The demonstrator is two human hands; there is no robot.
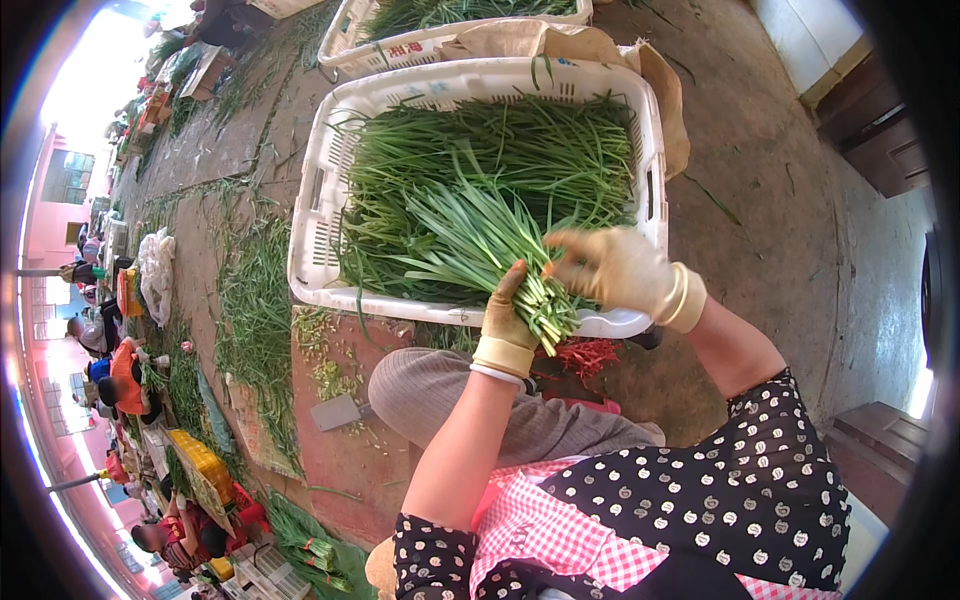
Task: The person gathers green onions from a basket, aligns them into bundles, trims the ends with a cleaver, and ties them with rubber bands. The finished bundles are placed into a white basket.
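Observation:
My left hand (510,322), in a yellowish rubber glove, grips a bunch of garlic chives (487,232) near its pale cut ends. The leaves fan out to the upper left over a white plastic crate (480,309). In a matching glove, my right hand (611,270) is blurred beside the stalks. Its fingertips are at the bunch's right side; whether they grip anything is unclear. More loose chives (487,135) fill the crate, mostly lying lengthwise.
Red ties (581,358) lie below the crate's near edge. A cleaver (336,412) rests on a reddish board (322,465) with trimmings. Scattered leaves (259,322) cover the floor at left. Behind stands a second crate (375,56). Tied bunches (319,555) lie at lower left; other people work beyond.

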